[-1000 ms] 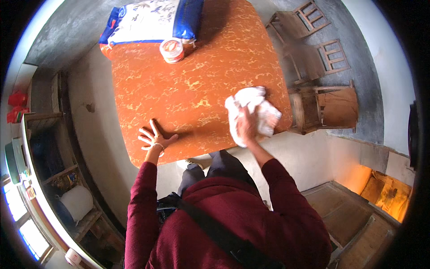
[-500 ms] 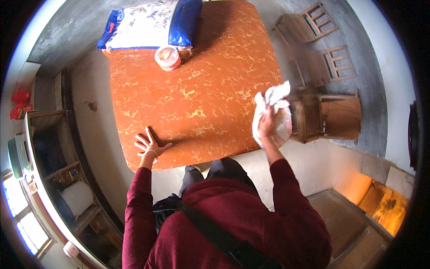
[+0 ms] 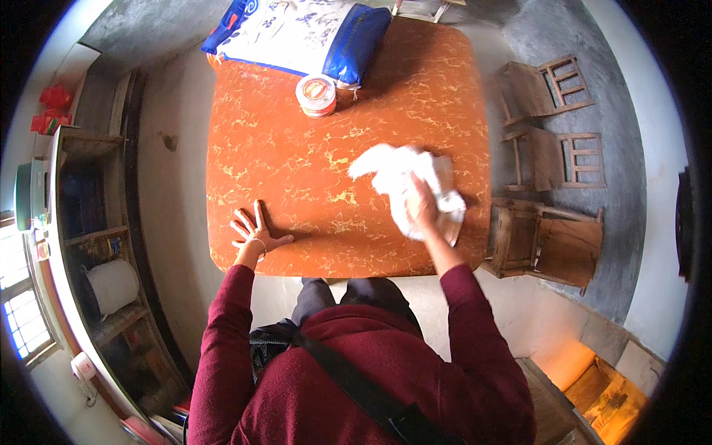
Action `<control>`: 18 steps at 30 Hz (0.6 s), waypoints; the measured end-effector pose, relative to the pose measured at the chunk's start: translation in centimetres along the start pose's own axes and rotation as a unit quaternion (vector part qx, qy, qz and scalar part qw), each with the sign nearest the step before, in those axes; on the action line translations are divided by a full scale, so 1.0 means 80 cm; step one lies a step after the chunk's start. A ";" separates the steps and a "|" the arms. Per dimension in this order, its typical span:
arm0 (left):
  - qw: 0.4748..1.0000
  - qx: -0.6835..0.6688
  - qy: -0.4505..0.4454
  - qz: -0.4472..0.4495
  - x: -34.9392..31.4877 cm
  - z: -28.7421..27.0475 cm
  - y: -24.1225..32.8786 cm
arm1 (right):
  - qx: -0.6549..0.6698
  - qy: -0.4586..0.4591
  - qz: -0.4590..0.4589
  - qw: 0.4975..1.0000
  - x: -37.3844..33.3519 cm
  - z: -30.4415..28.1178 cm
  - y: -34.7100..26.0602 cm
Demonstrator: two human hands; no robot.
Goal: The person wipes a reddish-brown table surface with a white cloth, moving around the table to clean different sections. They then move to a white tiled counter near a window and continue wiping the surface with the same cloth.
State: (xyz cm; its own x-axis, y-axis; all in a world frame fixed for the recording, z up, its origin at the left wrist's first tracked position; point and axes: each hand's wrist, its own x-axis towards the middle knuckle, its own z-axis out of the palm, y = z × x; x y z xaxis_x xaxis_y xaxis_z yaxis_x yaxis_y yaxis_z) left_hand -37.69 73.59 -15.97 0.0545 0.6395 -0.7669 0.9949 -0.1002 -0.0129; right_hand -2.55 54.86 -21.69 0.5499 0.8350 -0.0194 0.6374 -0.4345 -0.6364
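My left hand (image 3: 256,233) rests on the near left part of the orange-brown marbled table (image 3: 297,163), fingers spread. A bracelet circles that wrist. On the right side of the tabletop, my right hand (image 3: 421,208) is closed on a white cloth (image 3: 393,174), which lies crumpled and partly spread under and around it. The cloth is smeared by motion, and some fingers are hidden in its folds. Farther off stands a small round tub (image 3: 317,96) with a red and white lid. Behind it lies a large blue and white sack (image 3: 297,37) at the table's far edge.
Several wooden chairs (image 3: 552,233) line the right side, close to the table's edge. Along the left wall runs a shelf unit (image 3: 93,230) holding a white rounded bundle (image 3: 113,285). A wooden surface (image 3: 545,400) shows at the lower right.
My right hand has swept the cloth leftward from the table's right edge onto the tabletop. The left hand stays planted. The whole view has shifted somewhat.
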 end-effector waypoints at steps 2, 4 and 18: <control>1.000 0.006 0.001 0.007 0.002 -0.001 0.007 | -0.160 0.177 -0.069 0.969 0.055 -0.013 0.050; 1.000 0.003 -0.015 -0.011 0.006 0.000 0.003 | 0.135 0.236 0.066 0.960 0.096 -0.010 0.004; 1.000 0.002 0.017 -0.002 0.003 -0.002 -0.002 | -0.050 -0.160 -0.396 0.903 -0.078 0.108 -0.106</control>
State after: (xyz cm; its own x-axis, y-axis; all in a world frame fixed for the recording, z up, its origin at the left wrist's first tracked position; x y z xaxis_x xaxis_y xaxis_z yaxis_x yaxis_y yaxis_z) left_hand -37.80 73.86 -16.07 0.0535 0.6654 -0.7446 0.9948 -0.1003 -0.0181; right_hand -16.06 56.27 -22.79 -0.2742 0.9447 0.1798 0.8160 0.3275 -0.4763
